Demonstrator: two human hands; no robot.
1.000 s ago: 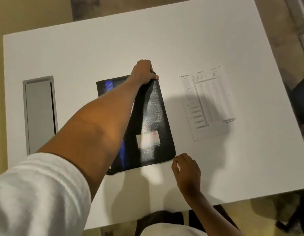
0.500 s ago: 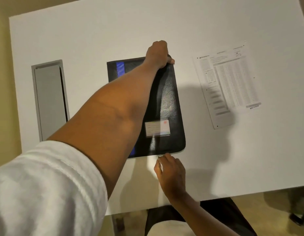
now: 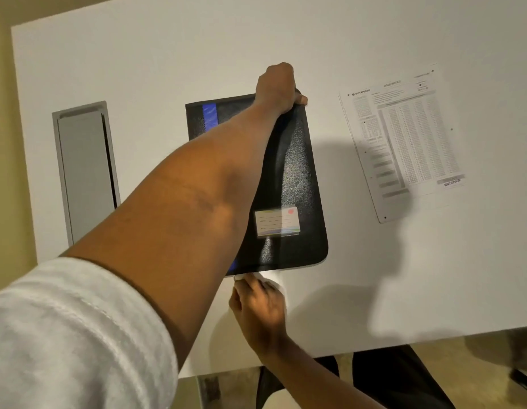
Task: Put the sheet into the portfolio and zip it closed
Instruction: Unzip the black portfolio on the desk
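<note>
Between the hands lies the black zip portfolio [image 3: 297, 172], likely light and semi-stiff, left hand [image 3: 278, 84] gripping its far corner, right hand [image 3: 259, 305] curled at its near edge, grip unclear; the flimsy printed sheet [image 3: 404, 143] lies rightward of both, best lifted by an edge.

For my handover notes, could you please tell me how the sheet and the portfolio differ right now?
The portfolio is black with a blue stripe; the sheet is white and printed. The left hand grips the portfolio's far corner; the sheet lies untouched. Both lie on the white table.
</note>
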